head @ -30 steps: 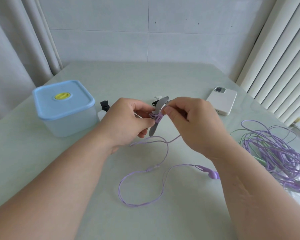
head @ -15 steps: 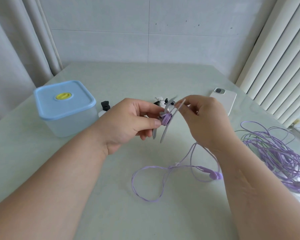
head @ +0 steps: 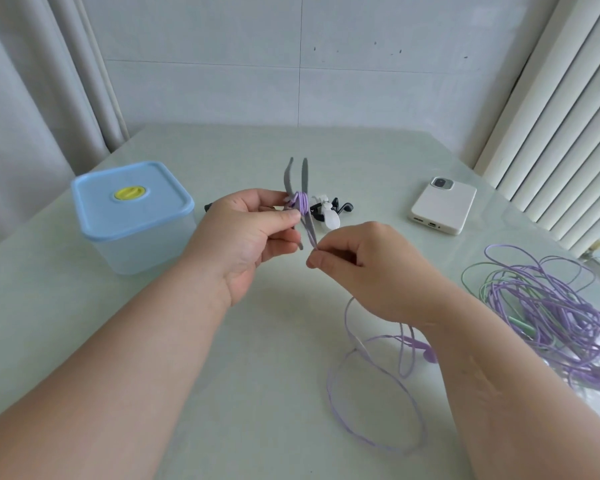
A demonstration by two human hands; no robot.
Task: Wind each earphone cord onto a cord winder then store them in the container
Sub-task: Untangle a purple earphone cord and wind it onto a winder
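Left hand (head: 243,244) grips winder (head: 305,174); right hand (head: 371,271), pinching cord (head: 302,203), has dropped below it; another turn on, much cord left.

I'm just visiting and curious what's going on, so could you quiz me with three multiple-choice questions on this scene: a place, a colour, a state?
1. Where does the phone lie? A. On a chair. B. On the table, to the right. C. On the floor.
2. What colour is the cord wound on the winder? A. Purple. B. Red. C. Black.
3. How is the container? A. Lid on. B. Lid off. C. Tipped over.
Answers: 1 B, it rests on the table near the blinds. 2 A, purple loops circle the grey winder in the left hand. 3 A, the blue lid sits flat on top.
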